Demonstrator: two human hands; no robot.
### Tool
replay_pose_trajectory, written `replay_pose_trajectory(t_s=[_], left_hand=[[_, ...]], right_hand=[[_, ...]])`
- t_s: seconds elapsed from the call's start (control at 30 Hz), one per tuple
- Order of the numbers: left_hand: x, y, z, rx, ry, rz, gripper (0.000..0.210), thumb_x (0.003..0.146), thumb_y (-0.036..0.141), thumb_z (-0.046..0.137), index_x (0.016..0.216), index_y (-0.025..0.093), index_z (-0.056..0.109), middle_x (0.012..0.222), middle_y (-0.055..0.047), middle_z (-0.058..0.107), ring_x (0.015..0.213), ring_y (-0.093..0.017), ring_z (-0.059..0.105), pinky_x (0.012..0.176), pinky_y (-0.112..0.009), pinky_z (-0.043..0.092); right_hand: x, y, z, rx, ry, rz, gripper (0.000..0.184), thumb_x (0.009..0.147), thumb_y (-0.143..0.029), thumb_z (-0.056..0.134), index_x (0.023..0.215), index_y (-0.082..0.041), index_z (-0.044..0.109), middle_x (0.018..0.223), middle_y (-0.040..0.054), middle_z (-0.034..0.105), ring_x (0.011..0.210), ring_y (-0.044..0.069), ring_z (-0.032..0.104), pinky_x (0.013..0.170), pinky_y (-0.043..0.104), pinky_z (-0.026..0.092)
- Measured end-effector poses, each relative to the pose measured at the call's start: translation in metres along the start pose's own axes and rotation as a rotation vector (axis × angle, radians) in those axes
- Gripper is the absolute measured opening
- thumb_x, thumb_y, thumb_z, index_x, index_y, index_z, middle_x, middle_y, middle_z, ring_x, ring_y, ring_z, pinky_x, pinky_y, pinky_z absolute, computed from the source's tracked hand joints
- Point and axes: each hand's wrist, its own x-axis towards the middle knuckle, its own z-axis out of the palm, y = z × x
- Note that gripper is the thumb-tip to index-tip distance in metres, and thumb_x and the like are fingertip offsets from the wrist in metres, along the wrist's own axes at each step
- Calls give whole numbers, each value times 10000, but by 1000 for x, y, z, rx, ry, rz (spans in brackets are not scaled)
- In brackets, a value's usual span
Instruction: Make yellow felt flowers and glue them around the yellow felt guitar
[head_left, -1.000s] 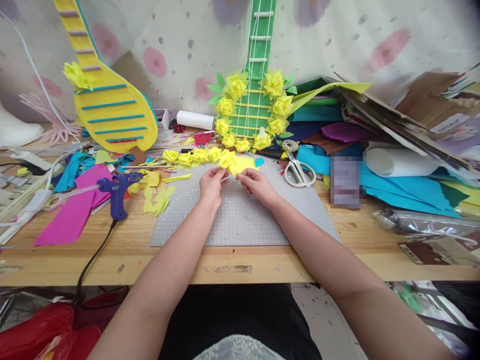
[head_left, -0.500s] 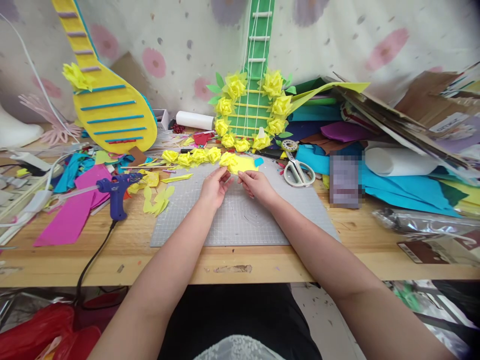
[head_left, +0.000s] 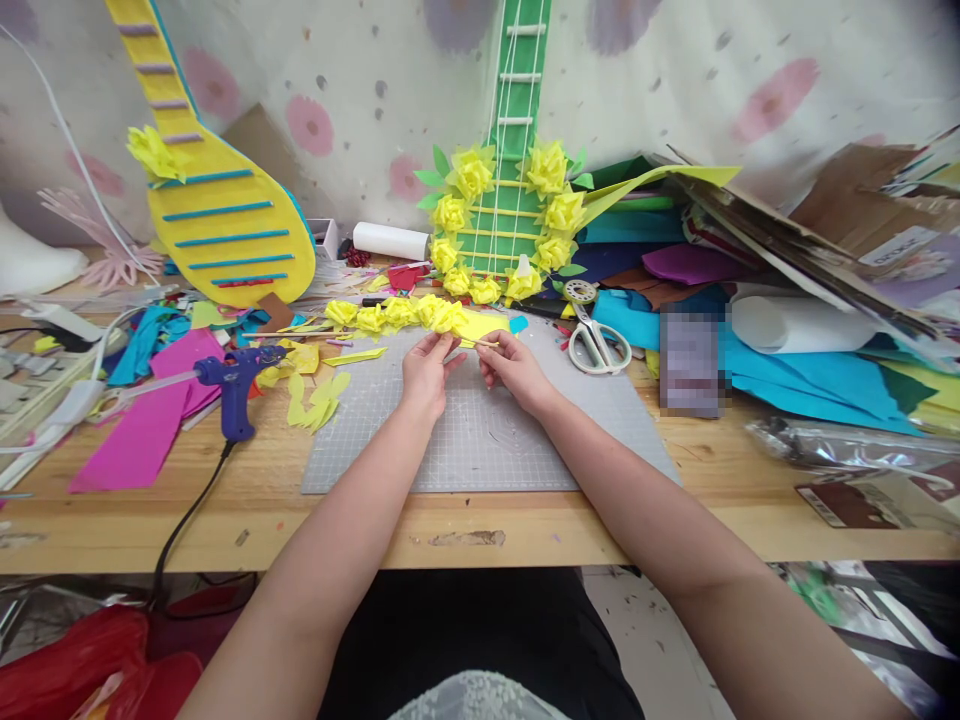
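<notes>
Paper flower (head_left: 448, 317), yellow, above the far part of a gray cutting mat (head_left: 480, 455). The left hand (head_left: 426, 378) pinches its base between thumb and fingertips. The right hand (head_left: 519, 372), thumb and index finger closed together, grips a slender stick-like piece (head_left: 472, 342) just beside the flower. Scissors (head_left: 595, 338) lie to the right; a blue glue gun (head_left: 236, 385) rests leftward on the bench (head_left: 225, 535).

A pale covering (head_left: 652, 90) printed with pink and muted purple flowers and small grey specks spread across the back, its surface gently creased. Before it stood a light wooden table (head_left: 352, 540), its grain showing and its front edge marked by a worn patch (head_left: 469, 538). Soft light fell over a whitish, dark-flecked floor (head_left: 637, 640) below.
</notes>
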Motion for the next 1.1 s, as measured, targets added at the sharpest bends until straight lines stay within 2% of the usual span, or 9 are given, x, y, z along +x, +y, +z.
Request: replay_pose_trajectory(t_s=[0.1,0.23,0.4,0.5,0.57,0.67,0.77,0.9,1.1], left_hand=[[-1,0,1,-14,-22,3,53,686,133,647,728,148,617,813,-16,637,802,-116,609,755,-273,488],[-2,0,1,-15,-13,13,44,690,138,644,717,141,610,784,-11,620,745,-99,594,722,-257,489],[-1,-2,1,4,-8,17,88,667,171,674,721,146,609,779,-12,622,756,-103,595,720,-248,483],[-1,-2,0,-4,-8,18,86,665,171,674,717,146,610,787,-14,620,742,-104,593,709,-256,484],[-2,-2,0,6,5,12,81,662,167,675,711,148,614,784,-13,617,735,-107,591,704,-262,483],[-3,-2,1,52,11,4,83,641,160,688,689,147,621,744,-8,604,722,-109,579,689,-257,476],[-5,-4,2,103,-11,-1,94,615,158,705,665,143,627,716,-7,593,712,-111,560,672,-250,471],[-7,-6,4,146,-34,-1,92,609,165,708,658,139,634,712,-13,594,718,-115,553,669,-254,472],[-8,-8,5,207,-22,59,90,623,193,704,664,141,642,699,-23,614,751,-138,581,715,-288,475]], right_hand=[[1,3,2,-24,-4,-52,317,677,-453,622,729,-203,434,534,-82,485,399,53,434,401,201,370],[1,3,4,-31,-1,-122,393,629,-446,674,853,-208,455,607,-77,511,421,60,441,402,214,381],[1,2,3,-85,86,-119,337,686,-492,605,800,-195,494,591,-51,512,435,65,427,411,219,370],[1,2,1,-144,88,-124,327,693,-497,593,785,-193,510,595,-42,505,446,74,415,428,233,370],[1,2,0,-241,121,-186,316,694,-481,601,803,-195,522,677,-17,532,534,92,458,475,239,392],[0,1,0,-405,242,-335,306,686,-443,631,847,-207,523,851,22,548,733,126,500,601,255,434],[1,0,1,-492,290,-402,258,722,-445,599,795,-209,527,869,36,531,778,141,491,657,278,442],[1,-1,1,-482,309,-433,225,762,-423,554,710,-206,517,809,32,505,762,144,490,663,287,439],[-2,-6,3,-413,295,-470,232,754,-427,560,695,-211,502,827,29,492,787,140,485,692,287,444]])
